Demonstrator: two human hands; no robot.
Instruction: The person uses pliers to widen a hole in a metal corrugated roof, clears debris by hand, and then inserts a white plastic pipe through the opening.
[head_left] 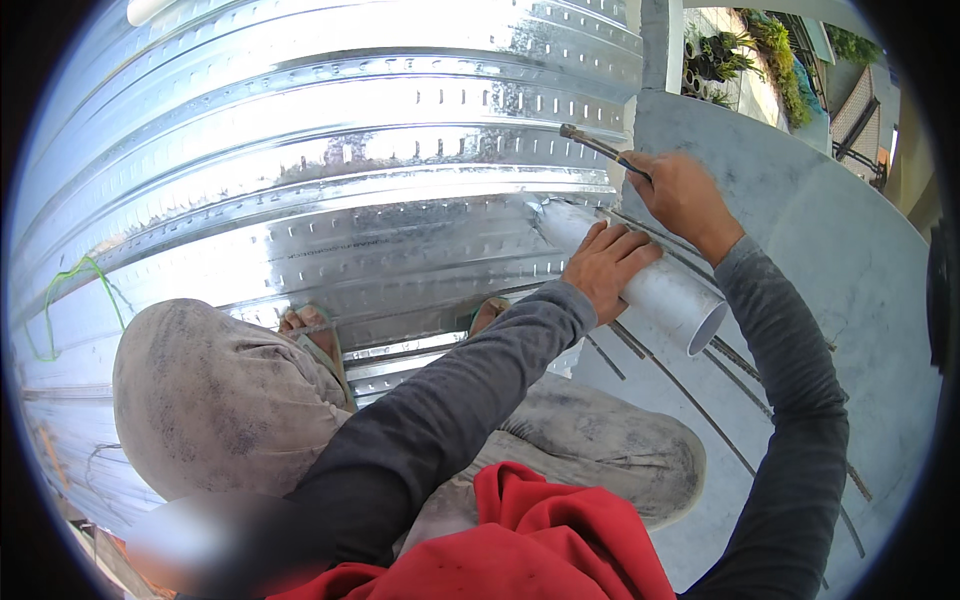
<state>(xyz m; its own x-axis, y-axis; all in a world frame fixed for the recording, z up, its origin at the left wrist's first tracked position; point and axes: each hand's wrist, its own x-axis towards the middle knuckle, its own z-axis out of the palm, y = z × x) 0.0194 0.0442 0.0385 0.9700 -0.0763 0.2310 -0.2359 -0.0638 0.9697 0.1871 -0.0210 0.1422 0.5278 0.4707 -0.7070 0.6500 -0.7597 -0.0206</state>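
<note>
A white plastic pipe [675,295] lies aslant, its open round end toward me and its far end on the metal decking. My left hand [610,268] is laid over the pipe, its fingers curved round the top. Beyond that, my right hand [685,195] is closed on a thin paintbrush [600,148], held above the decking edge with its small dark tip pointing far left. The tip touches neither the pipe nor my left hand. Around the pipe's far end [548,215] the surface looks grey and uneven; what covers it I cannot make out.
Ribbed shiny metal decking [400,220] spreads ahead and left. Several steel bars [690,405] stick out under the pipe over a grey concrete surface [800,210]. A green cord [60,290] lies at left. Potted plants [715,60] stand lower down, beyond the edge at far right.
</note>
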